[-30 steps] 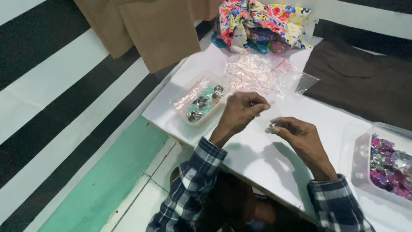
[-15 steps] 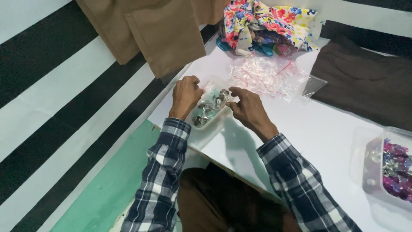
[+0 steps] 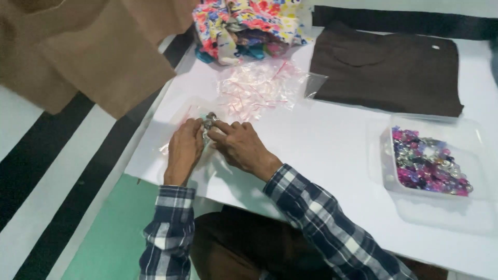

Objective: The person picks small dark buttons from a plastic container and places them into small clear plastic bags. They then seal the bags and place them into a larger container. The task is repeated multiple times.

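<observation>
My left hand (image 3: pixel 183 150) and my right hand (image 3: pixel 240 145) lie side by side on a small clear plastic tray (image 3: pixel 181 111) near the left edge of the white table (image 3: pixel 321 150). The tray holds small shiny silver pieces (image 3: pixel 210 121), mostly hidden under my fingers. My fingertips of both hands pinch at those pieces. Both arms wear blue and white checked sleeves.
A pile of small clear bags with red strips (image 3: pixel 257 91) lies just behind the tray. A clear tub of purple and silver pieces (image 3: pixel 428 166) stands at the right. Dark brown cloth (image 3: pixel 389 67) and flowered cloth (image 3: pixel 244 26) lie at the back. Tan cloth (image 3: pixel 98 52) hangs left.
Both hands moved from the table's middle to the small tray at the left and settled on it. The view has shifted and drawn closer.
</observation>
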